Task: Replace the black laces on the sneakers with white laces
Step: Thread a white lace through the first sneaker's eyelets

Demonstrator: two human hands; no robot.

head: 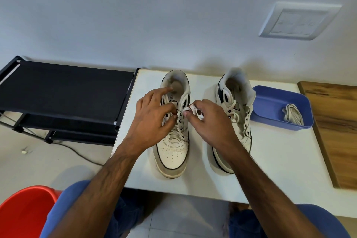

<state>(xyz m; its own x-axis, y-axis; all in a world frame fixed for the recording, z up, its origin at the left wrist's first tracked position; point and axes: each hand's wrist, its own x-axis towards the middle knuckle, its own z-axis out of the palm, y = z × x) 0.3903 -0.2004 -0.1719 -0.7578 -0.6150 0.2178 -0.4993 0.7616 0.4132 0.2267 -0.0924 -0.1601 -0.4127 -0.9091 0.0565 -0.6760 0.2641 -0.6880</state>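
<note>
- Nearest the front edge of the white tabletop (270, 170), two white sneakers stand side by side, toes toward the person; the left sneaker (172, 152) is the one being worked on, the right sneaker (234, 102) just beside it.
- Over the left sneaker's eyelets, the left hand (152, 120) has its fingers curled down onto the lacing near the tongue; it looks to be pinching a strand, though the fingertips hide the contact itself.
- Across from it, the right hand (208, 121) pinches a bunched white lace (195, 111) between thumb and fingers, closed on it at the upper eyelets.
- That lace is flat, soft and light — it will flop and twist, so my judgement is to hold it close to the tip, where it is stiffest, for threading.
- White lacing already crosses the lower eyelets of both shoes; no black lace is visible.
- Farther back, toward the right edge, a blue tray (266, 100) holds a coiled spare white lace (292, 115).
</note>
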